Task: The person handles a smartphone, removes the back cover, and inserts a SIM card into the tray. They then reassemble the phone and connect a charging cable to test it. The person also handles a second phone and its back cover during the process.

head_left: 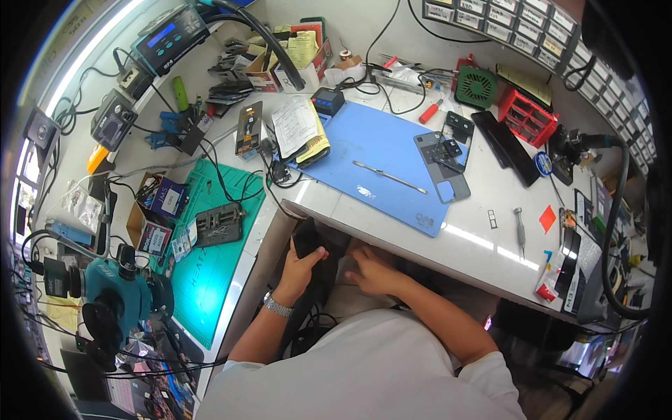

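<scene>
My left hand [299, 267], with a metal-band watch [278, 305] on its wrist, is closed around a dark smartphone [305, 239] just below the table's front edge. My right hand [373, 273] rests low near my lap, its fingers loosely apart and nothing seen in them. Beyond the hands, a blue work mat [336, 154] lies on the white table [420, 241], with a thin metal pry tool [389, 176] across it. An opened phone housing [442, 168] overlaps the mat's right side, beside a dark phone part [458, 127].
A teal microscope [122, 294] stands at the left, by a green mat [217, 280] bearing a black holder [218, 224]. Two dark panels [514, 150], a red rack [528, 117] and a screwdriver [519, 231] lie to the right. Papers [297, 126] are stacked behind.
</scene>
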Tool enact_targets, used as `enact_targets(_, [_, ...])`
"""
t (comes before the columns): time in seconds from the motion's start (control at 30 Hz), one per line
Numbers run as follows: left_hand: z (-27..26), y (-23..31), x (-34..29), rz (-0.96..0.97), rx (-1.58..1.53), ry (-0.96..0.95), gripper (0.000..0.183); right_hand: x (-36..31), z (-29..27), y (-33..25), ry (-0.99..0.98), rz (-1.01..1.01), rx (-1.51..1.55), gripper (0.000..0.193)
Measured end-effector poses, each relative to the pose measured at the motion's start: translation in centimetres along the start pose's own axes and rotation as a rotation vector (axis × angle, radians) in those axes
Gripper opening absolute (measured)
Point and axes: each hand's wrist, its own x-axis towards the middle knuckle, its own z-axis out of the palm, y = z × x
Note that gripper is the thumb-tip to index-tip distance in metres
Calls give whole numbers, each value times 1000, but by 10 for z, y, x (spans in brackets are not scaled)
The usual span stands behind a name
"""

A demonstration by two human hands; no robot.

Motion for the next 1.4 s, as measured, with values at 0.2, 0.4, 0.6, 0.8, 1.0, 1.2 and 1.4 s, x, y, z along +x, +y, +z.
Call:
enact_targets(0.2, [47, 94, -49, 96, -275, -228, 75, 33, 13, -28, 208, 84, -137, 84])
enact_targets(0.4, [38, 136, -62, 301, -507, -168, 94, 59, 42, 30, 106, -60, -39, 26])
enact_targets(0.6, [10, 152, -72, 405, -271, -315, 88, -5, 5, -16, 421, -167, 350, 23])
enact_targets(0.8, [41, 137, -71, 197, 139, -758, 63, -39, -9, -49, 622, -427, 32, 36])
enact_targets(1.0, [46, 152, -73, 16, 595, -541, 57, -87, -47, -89, 631, -421, -136, 40])
enact_targets(1.2, [-4, 168, -80, 274, -182, -454, 83, -148, -76, -77, 928, -205, -219, 39])
enact_targets(1.4, [-2, 165, -75, 328, -188, -151, 90, -271, -120, -61, 582, 235, -22, 15])
